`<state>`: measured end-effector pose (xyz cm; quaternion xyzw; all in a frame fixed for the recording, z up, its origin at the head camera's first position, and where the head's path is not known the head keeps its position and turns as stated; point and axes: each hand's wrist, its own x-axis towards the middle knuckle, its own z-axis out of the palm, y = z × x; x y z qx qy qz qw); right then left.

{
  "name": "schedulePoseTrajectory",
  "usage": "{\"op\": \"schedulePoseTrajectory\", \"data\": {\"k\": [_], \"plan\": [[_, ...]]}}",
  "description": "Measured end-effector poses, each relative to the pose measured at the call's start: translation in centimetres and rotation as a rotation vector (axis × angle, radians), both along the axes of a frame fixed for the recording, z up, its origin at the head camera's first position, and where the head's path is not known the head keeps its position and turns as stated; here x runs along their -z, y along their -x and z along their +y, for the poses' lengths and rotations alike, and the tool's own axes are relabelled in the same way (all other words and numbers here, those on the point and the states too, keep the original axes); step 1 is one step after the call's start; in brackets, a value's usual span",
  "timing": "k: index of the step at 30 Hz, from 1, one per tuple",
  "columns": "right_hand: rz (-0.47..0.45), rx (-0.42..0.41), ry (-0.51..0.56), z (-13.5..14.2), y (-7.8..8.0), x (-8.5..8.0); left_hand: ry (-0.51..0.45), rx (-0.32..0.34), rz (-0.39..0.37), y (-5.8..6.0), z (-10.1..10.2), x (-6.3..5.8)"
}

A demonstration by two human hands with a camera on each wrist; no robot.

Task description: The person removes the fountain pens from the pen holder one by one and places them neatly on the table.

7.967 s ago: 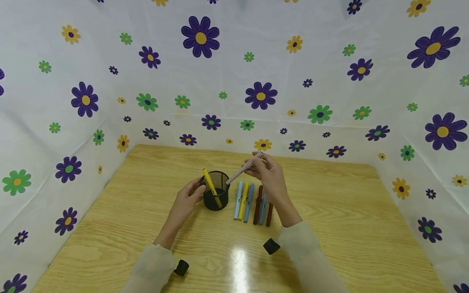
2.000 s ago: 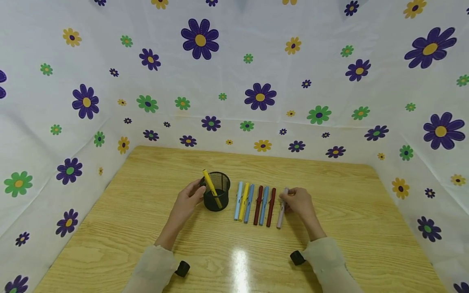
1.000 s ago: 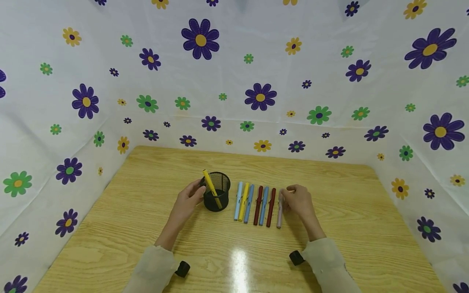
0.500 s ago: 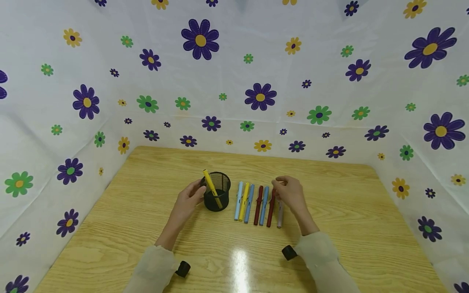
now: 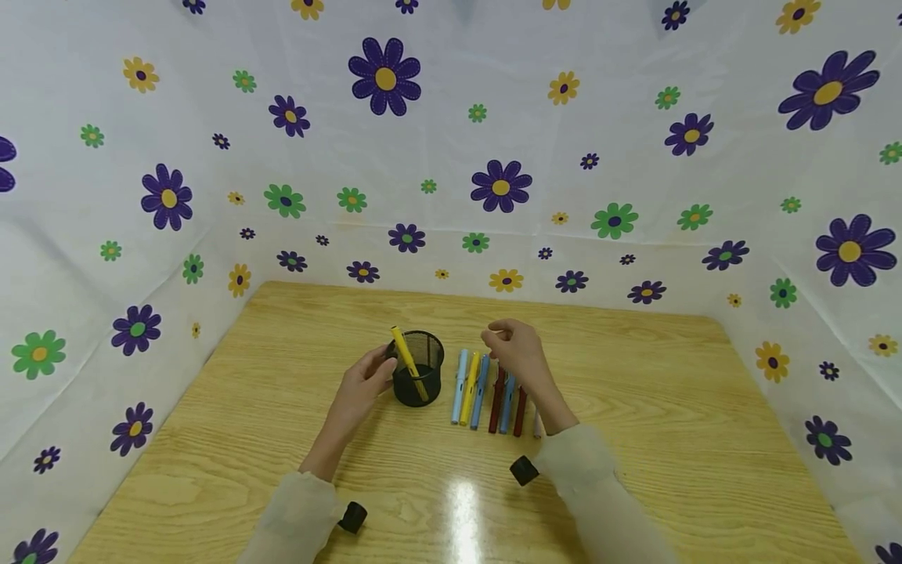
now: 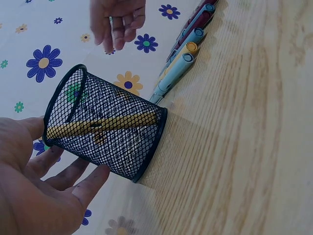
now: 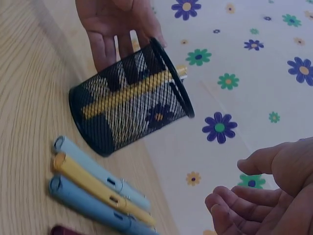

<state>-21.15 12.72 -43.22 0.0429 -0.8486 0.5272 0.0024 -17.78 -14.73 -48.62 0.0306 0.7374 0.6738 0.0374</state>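
Note:
My left hand point(image 5: 362, 382) holds the black mesh pen holder point(image 5: 416, 394) by its left side, thumb near the rim. The holder stands upright on the table with one yellow pen point(image 5: 401, 343) leaning inside. My right hand point(image 5: 520, 349) hovers over the far ends of a row of pens, fingers loosely bent and nothing in them. From left to right lie a light blue pen point(image 5: 459, 395), a yellow pen point(image 5: 468, 395), a blue pen point(image 5: 479, 399), a dark red pen point(image 5: 496, 407), another blue pen point(image 5: 506, 411), another dark red pen point(image 5: 520, 415) and a lilac pen point(image 5: 538, 427), partly hidden by my wrist.
The wooden table point(image 5: 669, 439) is enclosed at the back and sides by a white flowered cloth point(image 5: 451, 141). Black wrist devices stick out from the left sleeve point(image 5: 292, 513) and the right sleeve point(image 5: 592, 478).
The lilac pen, in my right hand eight seconds ago, was laid at the row's right end and let go. My right hand has since moved left over the pens; the left stays put.

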Motion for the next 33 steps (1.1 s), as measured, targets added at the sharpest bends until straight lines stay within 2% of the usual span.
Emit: {"op": "schedulePoseTrajectory", "data": {"k": [7, 19, 33], "plan": [[0.068, -0.140, 0.045, -2.4, 0.5, -0.1, -0.007, 0.001, 0.002, -0.1, -0.2, 0.1], [0.176, -0.221, 0.036, -5.8, 1.6, 0.4, -0.004, -0.013, 0.004, 0.0, 0.0, 0.1], [0.146, -0.331, 0.073, -8.2, 2.6, 0.6, -0.010, -0.006, -0.007, 0.0, -0.1, 0.0]]}}
